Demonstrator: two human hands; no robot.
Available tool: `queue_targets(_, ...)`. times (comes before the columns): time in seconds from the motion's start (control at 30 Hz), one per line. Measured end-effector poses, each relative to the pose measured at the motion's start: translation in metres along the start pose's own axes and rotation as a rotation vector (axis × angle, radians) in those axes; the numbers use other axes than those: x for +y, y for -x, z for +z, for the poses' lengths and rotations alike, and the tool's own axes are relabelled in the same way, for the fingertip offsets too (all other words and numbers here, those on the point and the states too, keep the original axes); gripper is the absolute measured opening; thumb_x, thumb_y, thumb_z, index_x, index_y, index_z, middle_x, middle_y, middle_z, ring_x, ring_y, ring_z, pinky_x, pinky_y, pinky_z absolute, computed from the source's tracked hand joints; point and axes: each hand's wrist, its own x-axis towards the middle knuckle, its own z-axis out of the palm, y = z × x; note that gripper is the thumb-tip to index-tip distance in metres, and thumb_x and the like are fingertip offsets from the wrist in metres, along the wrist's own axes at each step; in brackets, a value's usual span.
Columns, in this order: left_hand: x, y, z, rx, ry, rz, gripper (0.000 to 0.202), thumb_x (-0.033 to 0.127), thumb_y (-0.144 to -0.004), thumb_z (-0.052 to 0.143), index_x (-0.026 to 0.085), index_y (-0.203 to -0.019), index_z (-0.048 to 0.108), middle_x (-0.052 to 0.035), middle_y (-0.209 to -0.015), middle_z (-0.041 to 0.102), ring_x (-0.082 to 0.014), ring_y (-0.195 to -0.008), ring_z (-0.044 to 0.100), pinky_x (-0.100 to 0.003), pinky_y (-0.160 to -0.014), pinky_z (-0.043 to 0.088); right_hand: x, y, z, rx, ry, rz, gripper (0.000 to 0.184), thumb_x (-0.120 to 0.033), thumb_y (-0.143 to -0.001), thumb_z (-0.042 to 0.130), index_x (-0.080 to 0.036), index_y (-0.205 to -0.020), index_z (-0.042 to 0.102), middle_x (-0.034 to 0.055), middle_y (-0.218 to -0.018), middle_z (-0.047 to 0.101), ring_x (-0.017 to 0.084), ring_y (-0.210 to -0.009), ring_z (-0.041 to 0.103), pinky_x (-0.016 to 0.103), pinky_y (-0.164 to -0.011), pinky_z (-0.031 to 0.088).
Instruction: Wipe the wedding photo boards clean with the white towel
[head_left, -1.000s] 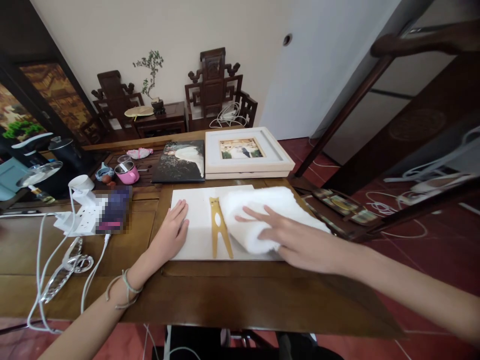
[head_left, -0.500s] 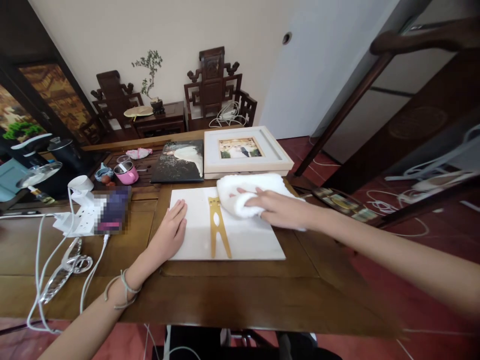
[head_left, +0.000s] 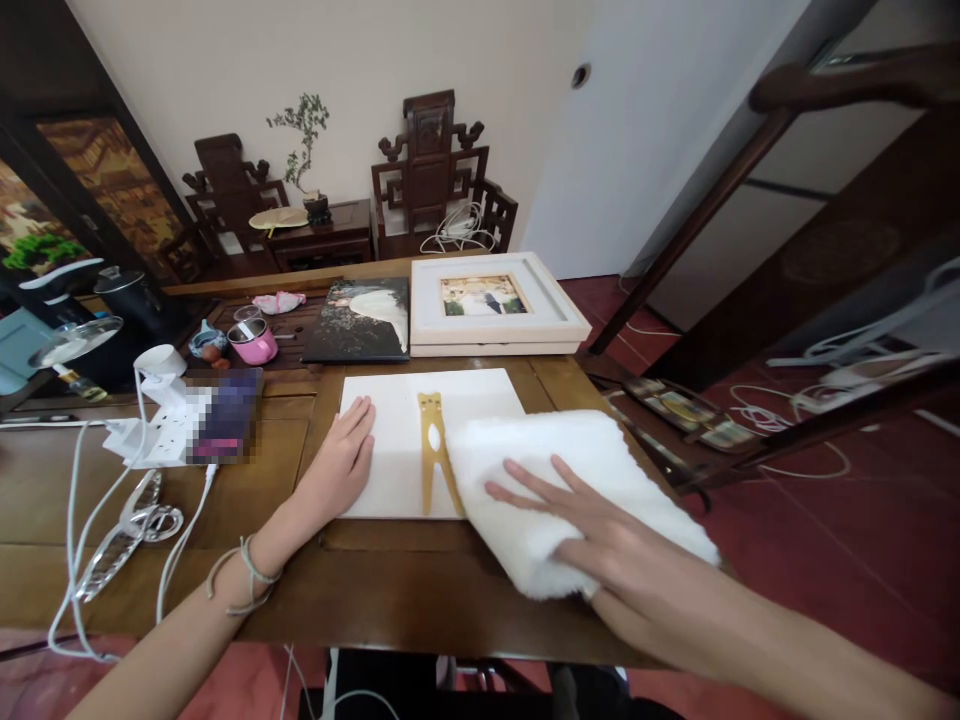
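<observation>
A white flat board (head_left: 390,440) lies on the wooden table. My left hand (head_left: 337,468) rests on its left edge, fingers stretched out and holding nothing. Fixed or lying at the board's middle is a gold two-legged piece (head_left: 427,478) with an oval opening, like a frame's stand. With my right hand (head_left: 611,540) I hold a folded, fluffy white towel (head_left: 592,450) over the board's right side, my fingers pressed on top of it. The towel covers the board's right part and the tip of the gold piece's right leg, and it spreads past the board onto the table.
Behind the board are a white-framed picture (head_left: 551,300) and a dark photo panel (head_left: 352,325). To the left stand a pink cup (head_left: 257,347), a white power strip (head_left: 161,430) with cables and a clear claw clip (head_left: 127,530). The table's right edge (head_left: 652,440) runs beside the towel.
My right hand has swept the towel from the board's upper right toward me and to the right, and the towel has spread wider. My left hand has stayed on the board.
</observation>
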Motion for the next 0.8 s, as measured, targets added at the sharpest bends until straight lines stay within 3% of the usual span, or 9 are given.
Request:
queue_targets(0.07,0.000,0.000,0.000,-0.003,-0.005,0.007,0.049,0.024,-0.097,0.027,0.004,-0.140,0.038,-0.0179,-0.150,0.033,-0.0239,-0.143,0.023,-0.047,-0.116,0.019,-0.006,0.005,-0.001,-0.029,0.007,-0.012,0.039,0.001,-0.054,0.038,-0.018,-0.074,0.066,0.0054,-0.149,0.037,0.027,-0.142,0.014,0.059,-0.114,0.015)
queue_targets(0.17,-0.001,-0.001,0.000,-0.006,-0.001,0.013,0.048,0.024,-0.097,0.027,0.006,-0.140,0.039,-0.0174,-0.150,0.033,-0.0244,-0.143,0.023,-0.048,-0.116,0.020,0.004,-0.006,-0.004,-0.012,-0.012,0.040,0.045,0.002,-0.056,0.038,-0.017,-0.084,0.067,0.0057,-0.147,0.040,0.025,-0.142,0.017,0.058,-0.115,0.016)
queue_targets(0.37,-0.002,0.000,0.001,0.007,0.011,0.019,0.047,0.025,-0.097,0.028,0.011,-0.141,0.039,-0.0152,-0.151,0.034,-0.0238,-0.143,0.023,-0.048,-0.116,0.020,0.051,-0.074,-0.010,-0.020,0.007,0.203,0.051,0.001,-0.065,0.039,-0.012,-0.109,0.063,0.0142,-0.149,0.035,0.032,-0.141,0.016,0.064,-0.110,0.018)
queue_targets(0.5,-0.003,0.000,0.001,0.013,0.018,0.010,0.047,0.024,-0.097,0.029,0.011,-0.141,0.038,-0.0153,-0.151,0.033,-0.0236,-0.143,0.023,-0.047,-0.116,0.020,0.054,-0.107,-0.010,0.008,0.099,0.318,0.052,0.000,-0.071,0.039,-0.008,-0.119,0.059,0.0176,-0.149,0.033,0.039,-0.140,0.017,0.069,-0.105,0.020)
queue_targets(0.6,-0.003,0.000,0.002,0.015,0.017,0.014,0.047,0.024,-0.097,0.029,0.013,-0.142,0.038,-0.0146,-0.151,0.033,-0.0234,-0.143,0.023,-0.048,-0.116,0.020,0.032,-0.102,-0.008,-0.017,0.122,0.312,0.050,0.001,-0.070,0.042,-0.008,-0.114,0.063,0.0186,-0.150,0.031,0.040,-0.139,0.017,0.068,-0.106,0.019)
queue_targets(0.8,-0.001,0.000,0.002,0.011,0.008,0.016,0.047,0.024,-0.097,0.029,0.012,-0.142,0.037,-0.0148,-0.151,0.033,-0.0237,-0.143,0.023,-0.049,-0.116,0.020,-0.021,-0.041,0.006,-0.042,0.083,0.063,0.034,0.000,-0.064,0.047,-0.013,-0.084,0.071,0.0157,-0.151,0.029,0.040,-0.140,0.011,0.068,-0.109,0.012)
